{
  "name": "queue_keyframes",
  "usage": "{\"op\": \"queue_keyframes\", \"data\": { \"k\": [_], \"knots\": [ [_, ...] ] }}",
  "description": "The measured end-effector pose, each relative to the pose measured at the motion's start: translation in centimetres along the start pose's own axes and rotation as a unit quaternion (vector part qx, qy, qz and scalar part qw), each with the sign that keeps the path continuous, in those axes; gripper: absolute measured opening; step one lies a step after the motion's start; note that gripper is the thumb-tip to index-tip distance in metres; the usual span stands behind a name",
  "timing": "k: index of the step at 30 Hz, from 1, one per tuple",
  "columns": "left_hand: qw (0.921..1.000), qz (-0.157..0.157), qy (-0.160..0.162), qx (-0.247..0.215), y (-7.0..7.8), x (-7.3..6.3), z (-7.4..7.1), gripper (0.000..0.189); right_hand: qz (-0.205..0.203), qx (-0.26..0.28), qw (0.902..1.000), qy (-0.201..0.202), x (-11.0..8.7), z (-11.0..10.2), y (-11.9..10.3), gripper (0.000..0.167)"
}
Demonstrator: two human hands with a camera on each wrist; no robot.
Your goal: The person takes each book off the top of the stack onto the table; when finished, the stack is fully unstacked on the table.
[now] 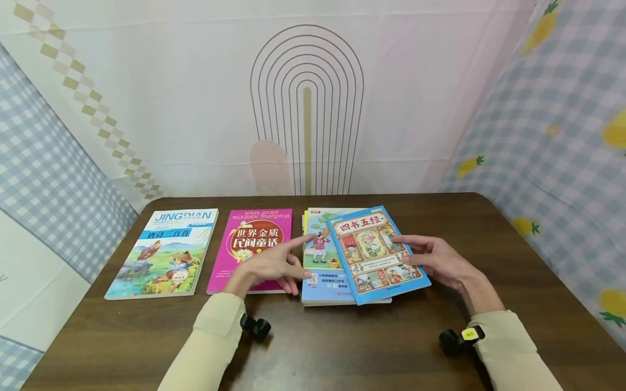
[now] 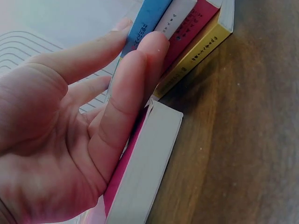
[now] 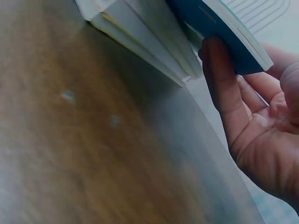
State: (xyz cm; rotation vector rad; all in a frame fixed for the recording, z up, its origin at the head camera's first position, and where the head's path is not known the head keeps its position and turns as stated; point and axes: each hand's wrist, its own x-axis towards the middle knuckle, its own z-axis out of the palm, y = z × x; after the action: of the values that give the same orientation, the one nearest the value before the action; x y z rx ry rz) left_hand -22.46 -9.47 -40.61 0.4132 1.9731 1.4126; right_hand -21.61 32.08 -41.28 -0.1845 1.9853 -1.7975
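Right hand [image 1: 442,262] pinches blue book [image 1: 371,252] by right edge. Blue book sits crooked over book pile [image 1: 319,293], hiding part of top cover. Left hand [image 1: 271,266] not gripping, fingers spread, tips at pile's left side. It blocks part of pink book [image 1: 256,233]. Farther left, poem book [image 1: 163,258], flat on brown table [image 1: 371,347]. Patterned cloth [image 1: 205,98] behind.

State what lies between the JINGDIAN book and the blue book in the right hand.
The head view shows the magenta book, the left hand partly over it, then the visible left part of the book stack.
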Motion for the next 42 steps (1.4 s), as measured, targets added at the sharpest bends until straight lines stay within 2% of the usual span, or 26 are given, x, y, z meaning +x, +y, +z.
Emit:
{"op": "queue_keyframes", "data": {
  "k": [7,12,17,21,24,29,33,42],
  "knots": [
    [1.0000,0.000,-0.003,-0.009,-0.2,-0.2,-0.2,0.093,-0.015,0.024,0.9988,0.041,-1.3,-1.3,-0.9,0.048],
    [0.9999,0.003,-0.004,-0.014,0.0,-0.1,-0.1,0.093,-0.027,0.056,0.9950,0.078,-2.3,-2.7,-2.2,0.046],
    [0.9999,-0.001,-0.004,-0.016,0.2,0.0,0.0,0.094,-0.037,0.065,0.9919,0.103,-3.2,-4.5,-3.3,0.045],
    [0.9999,-0.002,-0.005,-0.015,0.3,0.0,0.0,0.094,-0.049,0.067,0.9901,0.113,-4.1,-6.0,-3.3,0.045],
    [0.9999,-0.001,-0.003,-0.016,0.3,0.0,0.0,0.094,-0.052,0.061,0.9900,0.116,-4.5,-6.9,-2.5,0.045],
    [0.9999,-0.001,-0.001,-0.015,0.0,-0.1,0.1,0.093,-0.002,0.002,0.9926,0.122,-3.8,-7.0,-0.1,0.050],
    [0.9999,-0.005,-0.001,-0.016,-0.3,-0.2,0.1,0.094,0.043,-0.058,0.9898,0.123,-3.0,-6.6,1.3,0.061],
    [0.9999,-0.001,-0.002,-0.013,0.0,0.1,-0.1,0.094,0.076,-0.152,0.9774,0.126,-2.5,-6.4,1.1,0.071]
  ]
}}
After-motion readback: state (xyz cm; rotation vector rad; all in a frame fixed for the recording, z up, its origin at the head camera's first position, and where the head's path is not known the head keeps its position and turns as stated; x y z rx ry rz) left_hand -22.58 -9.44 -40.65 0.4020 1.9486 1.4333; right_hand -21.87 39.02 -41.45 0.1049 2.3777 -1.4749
